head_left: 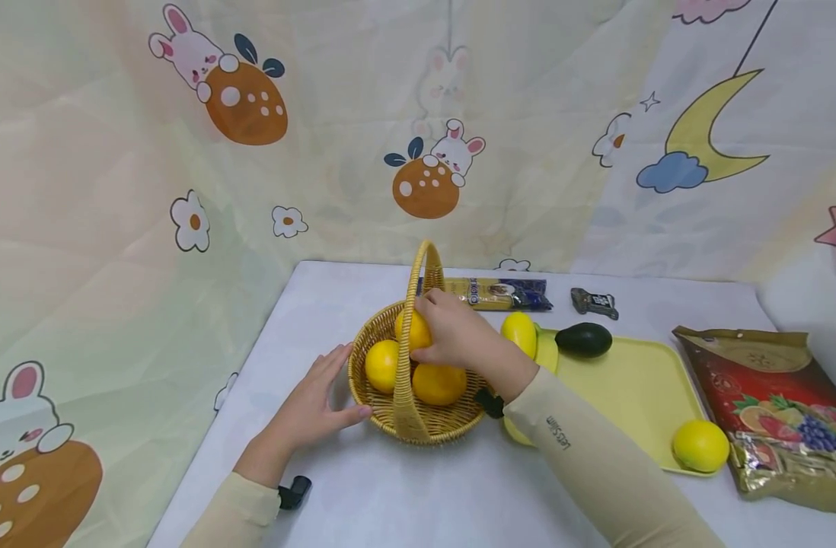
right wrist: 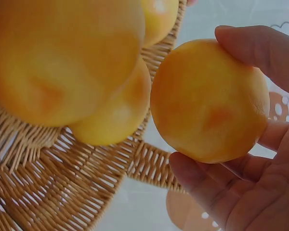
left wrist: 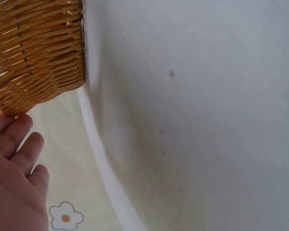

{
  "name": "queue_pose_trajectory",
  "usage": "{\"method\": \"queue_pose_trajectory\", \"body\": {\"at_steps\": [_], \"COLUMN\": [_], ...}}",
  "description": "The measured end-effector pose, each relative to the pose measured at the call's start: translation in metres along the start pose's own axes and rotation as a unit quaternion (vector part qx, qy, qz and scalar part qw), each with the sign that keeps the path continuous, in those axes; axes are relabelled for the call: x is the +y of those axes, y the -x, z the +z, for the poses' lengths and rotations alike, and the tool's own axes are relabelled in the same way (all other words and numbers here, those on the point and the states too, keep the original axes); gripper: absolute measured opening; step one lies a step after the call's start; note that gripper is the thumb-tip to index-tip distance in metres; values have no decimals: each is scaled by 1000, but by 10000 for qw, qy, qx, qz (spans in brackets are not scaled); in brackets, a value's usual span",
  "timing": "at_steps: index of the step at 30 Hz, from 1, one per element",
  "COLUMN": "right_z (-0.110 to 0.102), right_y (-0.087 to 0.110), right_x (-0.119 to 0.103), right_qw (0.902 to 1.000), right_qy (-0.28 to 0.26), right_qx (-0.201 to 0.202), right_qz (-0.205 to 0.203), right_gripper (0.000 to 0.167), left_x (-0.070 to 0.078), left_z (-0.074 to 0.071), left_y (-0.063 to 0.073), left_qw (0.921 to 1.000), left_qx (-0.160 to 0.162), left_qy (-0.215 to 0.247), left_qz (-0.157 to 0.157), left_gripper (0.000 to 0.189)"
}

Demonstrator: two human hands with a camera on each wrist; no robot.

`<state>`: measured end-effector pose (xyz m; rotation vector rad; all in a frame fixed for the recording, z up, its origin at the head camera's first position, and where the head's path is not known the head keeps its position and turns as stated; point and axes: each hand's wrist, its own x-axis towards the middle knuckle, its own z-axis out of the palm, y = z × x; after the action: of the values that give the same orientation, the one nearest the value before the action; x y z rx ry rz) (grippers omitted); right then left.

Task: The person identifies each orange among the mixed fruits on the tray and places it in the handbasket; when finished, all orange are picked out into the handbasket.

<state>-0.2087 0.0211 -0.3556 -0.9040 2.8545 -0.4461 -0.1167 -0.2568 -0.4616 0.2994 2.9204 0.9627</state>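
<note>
A wicker basket (head_left: 418, 426) with a tall arched handle holds several round yellow-orange fruits. My right hand (head_left: 455, 331) reaches in over its right side and grips a round yellow-orange fruit (right wrist: 209, 101) between thumb and fingers, near the far rim. Below that hand lies a larger orange fruit (head_left: 440, 383), with a yellow fruit (head_left: 381, 366) to its left. My left hand (head_left: 307, 417) is at the basket's left side, fingers extended and spread. In the left wrist view, its fingertips (left wrist: 24, 120) touch the woven wall.
Right of the basket, a pale yellow tray (head_left: 630, 380) carries a dark green avocado (head_left: 584, 340) and yellow lemons (head_left: 701, 446). Farther right lies a red and gold fruit-print bag (head_left: 761, 396). Behind are a pasta packet (head_left: 500, 293) and a small dark packet (head_left: 594, 303).
</note>
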Motion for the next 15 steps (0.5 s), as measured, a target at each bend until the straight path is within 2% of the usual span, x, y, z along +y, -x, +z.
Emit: {"method": "queue_pose_trajectory", "body": {"at_steps": [8,15], "right_z": [8,14], "right_y": [-5,-5], "right_x": [-5,-7], "right_qw": [9997,9993], "right_qy": [77,128], "right_qx": [-191,-59], "right_qz": [-103,-348], "right_gripper": [80,82], "left_x": [1,0], "left_z": [-1,-1], "left_y": [1,1], "left_qw": [10000,10000], "left_qx": [-5,1], "left_qy": [-30,-58], "left_qz": [-18,-1], "left_gripper": [116,117]}}
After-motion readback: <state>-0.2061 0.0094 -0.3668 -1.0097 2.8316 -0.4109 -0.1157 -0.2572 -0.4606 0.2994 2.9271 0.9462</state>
